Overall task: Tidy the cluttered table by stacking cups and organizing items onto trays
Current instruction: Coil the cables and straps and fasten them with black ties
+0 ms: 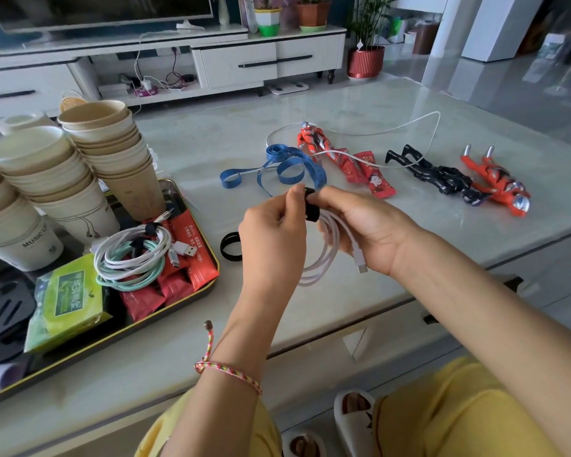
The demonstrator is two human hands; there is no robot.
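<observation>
coiled white cable (pixel 330 237) sits mid-frame, gripped by our right hand (pixel 366 225), while our left hand (pixel 271 235) pinches its black strap (pixel 310 206).

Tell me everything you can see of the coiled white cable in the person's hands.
The coiled white cable looks like smooth plastic, wound in several loops that hang below the hands above the pale table. A black strap wraps its top. The right hand grips the coil, a metal-tipped plug poking out; the left hand pinches the strap.

Was a home living room: television (pixel 103 8) on a white drawer cabinet (pixel 271 59), potted plants (pixel 268 18) alongside (bathroom scale (pixel 287 88) on the floor (pixel 524 94)).
</observation>
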